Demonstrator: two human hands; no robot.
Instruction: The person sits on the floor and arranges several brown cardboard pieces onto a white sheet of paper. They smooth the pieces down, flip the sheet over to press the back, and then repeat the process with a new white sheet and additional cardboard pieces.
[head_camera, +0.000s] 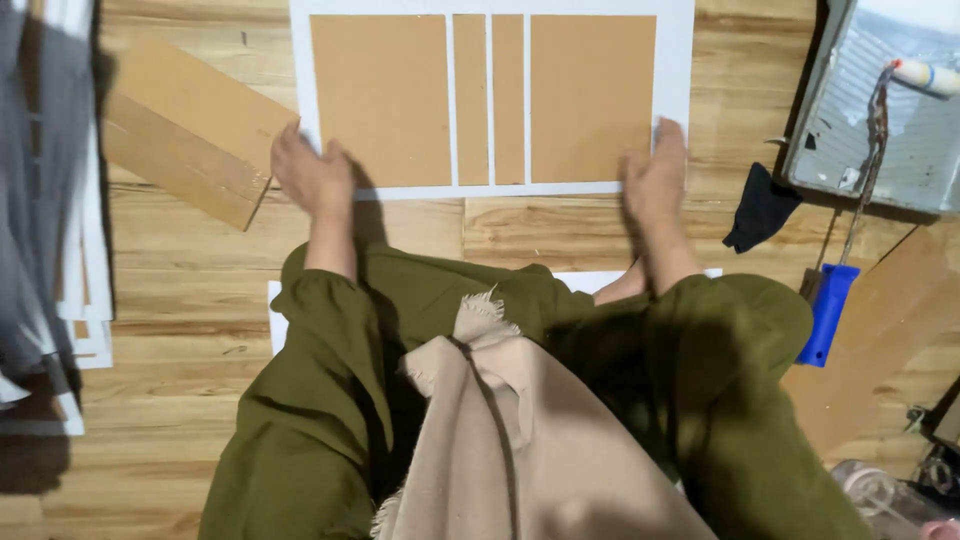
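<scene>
Beige cloth (520, 440) drapes over olive sleeves nearest. Farther off, the left hand (312, 178) and right hand (656, 175) press flat, fingers loosely spread, gripping nothing, on the near corners of a white sheet (675, 60) bearing four brown boards (380, 100). A paint tray (840, 130) sits far right.

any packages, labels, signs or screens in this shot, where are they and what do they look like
No packages, labels, signs or screens show clearly.
Closest thing: white sheet, top centre on the wooden floor, rectangular, bearing four plain tan board panels, two wide and two narrow.
Left hand and right hand press its lower corners.
Paint tray, top right, grey, no label seen.
</scene>
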